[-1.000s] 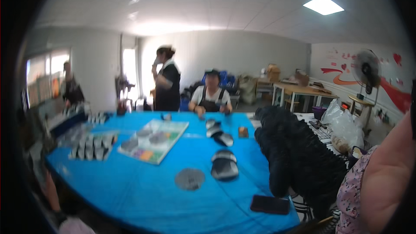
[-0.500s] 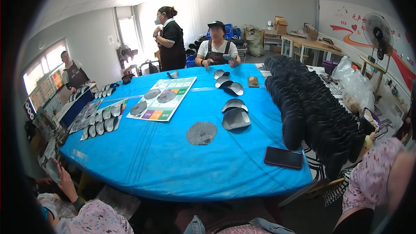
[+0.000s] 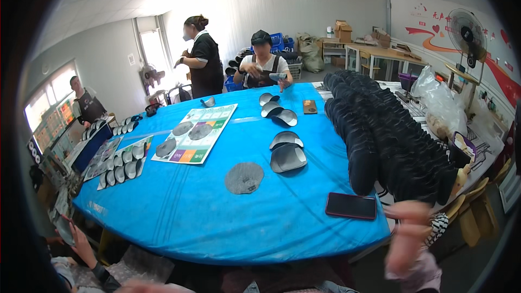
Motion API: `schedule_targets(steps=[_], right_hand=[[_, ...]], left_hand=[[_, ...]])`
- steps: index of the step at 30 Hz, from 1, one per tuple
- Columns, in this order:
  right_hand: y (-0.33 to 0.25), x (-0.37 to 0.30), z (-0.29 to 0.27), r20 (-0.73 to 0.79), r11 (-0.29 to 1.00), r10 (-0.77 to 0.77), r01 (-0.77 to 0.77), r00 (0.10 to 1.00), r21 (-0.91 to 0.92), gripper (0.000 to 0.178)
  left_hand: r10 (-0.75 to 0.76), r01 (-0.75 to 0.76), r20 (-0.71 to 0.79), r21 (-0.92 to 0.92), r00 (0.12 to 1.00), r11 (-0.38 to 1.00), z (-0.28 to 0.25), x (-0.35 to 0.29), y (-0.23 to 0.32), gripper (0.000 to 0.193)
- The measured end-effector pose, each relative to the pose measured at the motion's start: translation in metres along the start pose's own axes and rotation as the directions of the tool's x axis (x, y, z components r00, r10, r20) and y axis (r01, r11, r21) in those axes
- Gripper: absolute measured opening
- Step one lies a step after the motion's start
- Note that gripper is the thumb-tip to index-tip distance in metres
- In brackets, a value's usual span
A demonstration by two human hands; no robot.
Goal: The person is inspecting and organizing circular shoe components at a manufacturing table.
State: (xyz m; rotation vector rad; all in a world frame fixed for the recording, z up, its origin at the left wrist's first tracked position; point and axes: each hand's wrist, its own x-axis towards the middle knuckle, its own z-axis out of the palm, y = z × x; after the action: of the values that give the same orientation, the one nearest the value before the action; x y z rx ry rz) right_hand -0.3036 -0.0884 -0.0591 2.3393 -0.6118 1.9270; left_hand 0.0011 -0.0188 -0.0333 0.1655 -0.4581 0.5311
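My right hand (image 3: 408, 233) is over the table's right front edge, close to the phone (image 3: 351, 206). It is smeared by motion, so its fingers cannot be read, and nothing shows in it. Only a blurred strip of my left hand (image 3: 152, 286) enters at the lower edge; its fingers are hidden. A flat grey rounded pad (image 3: 244, 178) lies on the blue-covered table (image 3: 211, 220). Beyond it are several curved grey pieces, among them a large one (image 3: 288, 159). A long stack of dark curved pieces (image 3: 374, 125) stands to the right, behind my right hand.
Across the table a seated person (image 3: 260, 68) holds a grey piece. Another person (image 3: 203, 57) stands behind. At the left edge a co-worker's hand (image 3: 81, 245) holds a grey piece. A printed sheet (image 3: 209, 130) bears grey pads. A purple tub (image 3: 461, 151) stands right.
My right hand has swung in from the right toward the table corner. My left forearm has dropped almost out of view. The seated person's hands have risen, and the view has shifted slightly.
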Motion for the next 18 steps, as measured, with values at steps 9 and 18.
schedule_targets(steps=[9,18], right_hand=[[0.068,-0.151,0.097,0.612,0.967,0.252,-0.221,0.749,-0.128,0.015],[0.058,-0.178,0.075,0.576,0.982,0.122,-0.183,0.808,0.049,0.026]], left_hand=[[-0.782,0.08,0.607,0.795,-0.146,0.602,-0.141,-0.082,-0.055,0.031],[-0.774,-0.368,0.574,0.681,-0.268,0.633,-0.221,-0.123,-0.051,0.043]])
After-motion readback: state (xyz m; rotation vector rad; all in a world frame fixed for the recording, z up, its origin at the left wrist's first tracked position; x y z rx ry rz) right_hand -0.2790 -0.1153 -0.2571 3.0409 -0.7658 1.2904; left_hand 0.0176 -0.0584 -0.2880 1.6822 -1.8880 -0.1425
